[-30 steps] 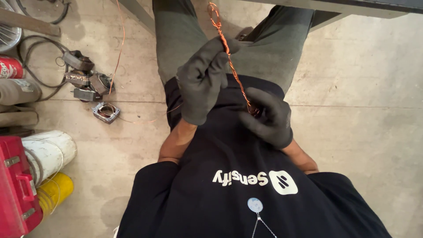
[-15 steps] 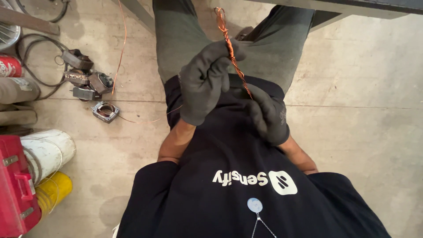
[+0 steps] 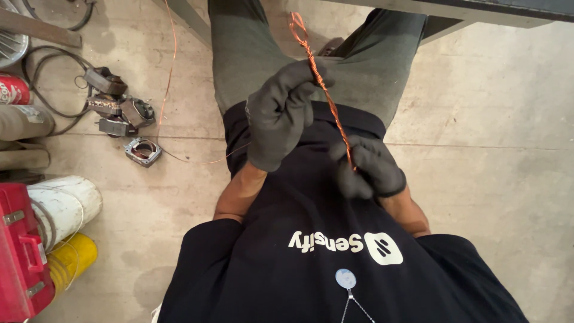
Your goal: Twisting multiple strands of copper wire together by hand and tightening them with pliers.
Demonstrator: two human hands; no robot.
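Note:
A twisted copper wire [image 3: 326, 96] runs from a loop near my knees down to my waist. My left hand [image 3: 280, 113], in a dark glove, is closed around the wire's upper half. My right hand [image 3: 366, 167], also gloved, pinches the lower end against my black shirt. The wire is stretched straight between the two hands. I stand in green trousers on a concrete floor.
Small metal motor parts [image 3: 116, 110] and a square metal frame [image 3: 143, 151] lie on the floor at left, with a loose thin copper strand [image 3: 170, 72] and a black cable [image 3: 42, 66]. A red toolbox [image 3: 18, 257], white bucket [image 3: 60, 203] and yellow container [image 3: 72, 257] stand lower left. A dark bench edge [image 3: 478, 12] crosses the top.
My right hand has turned on the wire's lower end, knuckles now up. The wire's top loop has shifted slightly right. My left hand has stayed almost where it was.

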